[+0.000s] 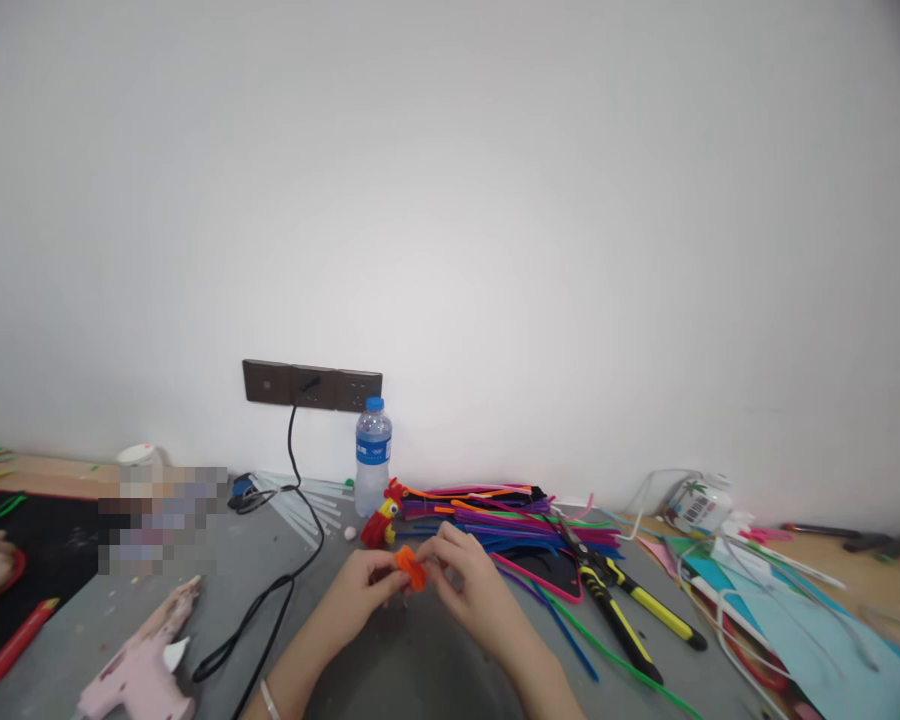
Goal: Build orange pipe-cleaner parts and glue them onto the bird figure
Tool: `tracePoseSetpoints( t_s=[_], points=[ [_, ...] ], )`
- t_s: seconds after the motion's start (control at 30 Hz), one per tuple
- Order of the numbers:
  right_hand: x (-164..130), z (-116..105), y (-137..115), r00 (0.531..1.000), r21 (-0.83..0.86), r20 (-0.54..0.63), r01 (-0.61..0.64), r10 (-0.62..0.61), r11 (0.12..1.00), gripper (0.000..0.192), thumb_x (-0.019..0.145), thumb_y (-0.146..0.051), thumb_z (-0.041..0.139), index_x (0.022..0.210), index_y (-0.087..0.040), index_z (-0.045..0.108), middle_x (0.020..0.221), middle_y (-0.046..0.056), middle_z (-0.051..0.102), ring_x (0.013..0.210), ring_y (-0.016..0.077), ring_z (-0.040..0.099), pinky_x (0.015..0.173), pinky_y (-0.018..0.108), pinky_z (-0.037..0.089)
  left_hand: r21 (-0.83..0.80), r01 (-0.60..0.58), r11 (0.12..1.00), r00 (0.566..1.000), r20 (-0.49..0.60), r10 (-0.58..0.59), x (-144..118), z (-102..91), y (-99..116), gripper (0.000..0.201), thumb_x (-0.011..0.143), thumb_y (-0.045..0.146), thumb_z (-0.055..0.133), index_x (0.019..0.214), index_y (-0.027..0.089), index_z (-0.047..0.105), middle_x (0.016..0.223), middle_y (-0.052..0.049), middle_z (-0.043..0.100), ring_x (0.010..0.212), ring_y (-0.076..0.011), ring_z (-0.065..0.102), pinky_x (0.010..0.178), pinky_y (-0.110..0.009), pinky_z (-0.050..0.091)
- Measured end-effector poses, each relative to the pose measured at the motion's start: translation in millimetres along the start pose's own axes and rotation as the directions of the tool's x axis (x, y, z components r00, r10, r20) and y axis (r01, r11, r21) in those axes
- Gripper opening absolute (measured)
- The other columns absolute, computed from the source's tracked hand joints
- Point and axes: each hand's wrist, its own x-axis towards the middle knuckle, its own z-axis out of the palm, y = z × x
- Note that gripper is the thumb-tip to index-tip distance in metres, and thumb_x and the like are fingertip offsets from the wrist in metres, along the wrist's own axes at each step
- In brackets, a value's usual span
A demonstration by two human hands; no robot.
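Orange pipe-cleaner piece (411,567) sits pinched between both hands over the table (390,670), near its front edge. We note the left hand (360,585) closed on it from one side, the right hand (469,575) closed on it from the other, fingertips bent in. We judge the shaping as under way: the piece is small and bunched, its form unclear. Just behind stands a red and yellow bird figure (382,520), apparently finished. Beyond lie a pile of coloured pipe cleaners (510,515), yellow-handled cutters (615,600), a water bottle (373,455) and a pink glue gun (142,665).
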Motion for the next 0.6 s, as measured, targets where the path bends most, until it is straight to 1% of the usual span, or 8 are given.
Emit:
tracePoseSetpoints(
  t_s=[0.17, 0.27, 0.4, 0.5, 0.57, 0.6],
  points=[
    [1.0, 6.1, 9.8, 0.999, 0.086, 0.023, -0.026, 0.024, 0.996, 0.021, 0.085, -0.006, 0.05, 0.081, -0.022, 0.063, 0.084, 0.002, 0.059, 0.081, 0.0177, 0.055, 0.075, 0.028, 0.04, 0.043, 0.027, 0.999, 0.998, 0.063, -0.029, 0.5, 0.7, -6.2, 0.034, 0.084, 0.039, 0.053, 0.077, 0.01, 0.07, 0.068, -0.003, 0.065, 0.056, -0.0129, 0.048, 0.051, -0.021, 0.034],
    [0.9, 10.0, 15.3, 0.998, 0.122, 0.038, -0.048, 0.043, 0.991, 0.022, 0.082, -0.004, 0.05, 0.078, -0.021, 0.063, 0.082, 0.001, 0.059, 0.078, 0.0172, 0.054, 0.074, 0.028, 0.039, 0.102, 0.038, 0.994, 0.997, 0.064, -0.045, -0.4, 1.0, -6.9, 0.032, 0.085, 0.036, 0.052, 0.075, 0.011, 0.07, 0.068, -0.002, 0.065, 0.057, -0.013, 0.049, 0.052, -0.021, 0.034],
    [0.5, 11.7, 19.6, 0.996, 0.159, 0.069, -0.066, 0.056, 0.985, 0.023, 0.08, -0.003, 0.049, 0.076, -0.021, 0.063, 0.079, 0.001, 0.059, 0.078, 0.0171, 0.054, 0.073, 0.027, 0.039, 0.182, 0.025, 0.983, 0.998, 0.057, -0.035, -3.4, 1.0, -0.2, 0.033, 0.085, 0.033, 0.051, 0.069, 0.013, 0.071, 0.066, -0.002, 0.067, 0.061, -0.0144, 0.054, 0.059, -0.022, 0.037],
    [-0.5, 13.7, 22.1, 0.993, 0.181, 0.089, -0.087, 0.072, 0.98, 0.023, 0.078, -0.004, 0.049, 0.074, -0.02, 0.063, 0.077, 0.001, 0.059, 0.076, 0.0165, 0.054, 0.069, 0.025, 0.038, 0.204, 0.049, 0.978, 0.996, 0.067, -0.064, -5.3, 1.4, 4.3, 0.035, 0.086, 0.033, 0.047, 0.073, 0.013, 0.073, 0.068, -0.003, 0.07, 0.065, -0.0161, 0.058, 0.062, -0.023, 0.039],
    [-1.6, 16.6, 23.7, 0.987, 0.205, 0.119, -0.131, 0.108, 0.97, 0.023, 0.076, -0.003, 0.047, 0.073, -0.019, 0.063, 0.073, 0.0, 0.058, 0.07, 0.0153, 0.053, 0.063, 0.023, 0.037, 0.261, 0.09, 0.961, 0.993, 0.057, -0.108, -5.7, 1.9, 4.2, 0.037, 0.086, 0.032, 0.044, 0.074, 0.013, 0.074, 0.065, -0.003, 0.07, 0.062, -0.0161, 0.058, 0.06, -0.023, 0.038],
    [-2.2, 18.1, 24.3, 0.983, 0.216, 0.134, -0.156, 0.13, 0.964, 0.023, 0.075, -0.004, 0.046, 0.072, -0.019, 0.062, 0.07, -0.001, 0.057, 0.067, 0.0146, 0.052, 0.06, 0.023, 0.036, 0.303, 0.112, 0.946, 0.99, 0.045, -0.131, -5.6, 2.2, 3.2, 0.038, 0.086, 0.032, 0.044, 0.072, 0.013, 0.074, 0.062, -0.003, 0.069, 0.06, -0.016, 0.057, 0.058, -0.023, 0.037]
  ],
)
